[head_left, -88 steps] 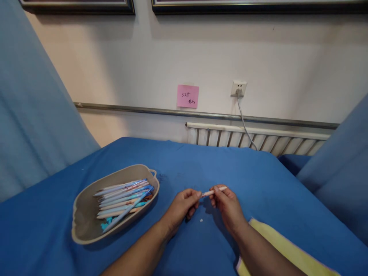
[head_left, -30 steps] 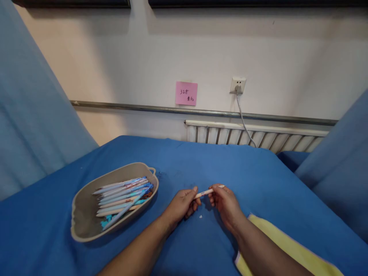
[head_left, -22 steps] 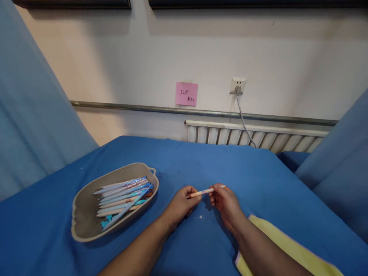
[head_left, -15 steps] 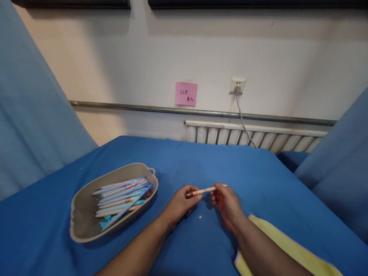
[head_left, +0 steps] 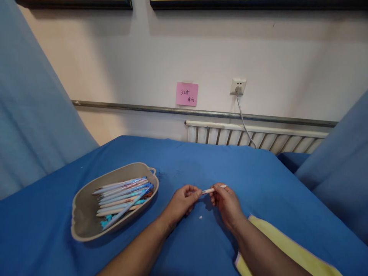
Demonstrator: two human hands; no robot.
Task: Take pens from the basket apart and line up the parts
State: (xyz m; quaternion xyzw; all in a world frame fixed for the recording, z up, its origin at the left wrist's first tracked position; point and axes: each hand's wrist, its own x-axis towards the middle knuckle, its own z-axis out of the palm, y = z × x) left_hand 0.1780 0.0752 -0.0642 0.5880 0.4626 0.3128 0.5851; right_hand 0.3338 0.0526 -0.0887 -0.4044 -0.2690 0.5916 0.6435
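Note:
A slim pale pen (head_left: 208, 191) is held level between my two hands, above the blue cloth. My left hand (head_left: 184, 201) is closed round its left end, with thumb and fingers covering that part. My right hand (head_left: 227, 203) pinches the other end, and a light tip pokes out past the fingers. On the cloth below the pen lies a small white scrap (head_left: 200, 217). To the left stands a grey-brown basket (head_left: 86, 226) with a loop handle, holding several pens (head_left: 123, 199) in white, blue and peach, along with small turquoise pieces (head_left: 107, 221).
A yellow cloth (head_left: 281, 241) lies under my right forearm. Blue fabric (head_left: 161, 153) covers the table. Behind it are a radiator (head_left: 224, 135), a metal rail (head_left: 138, 108), a pink note (head_left: 187, 94) and a socket (head_left: 238, 86) with a plugged cord. Blue curtains (head_left: 34, 107) hang on both sides.
My left thumb and fingers have shifted along the pen, now covering its brown end and more of the barrel. My right hand keeps its pinch in nearly the same place.

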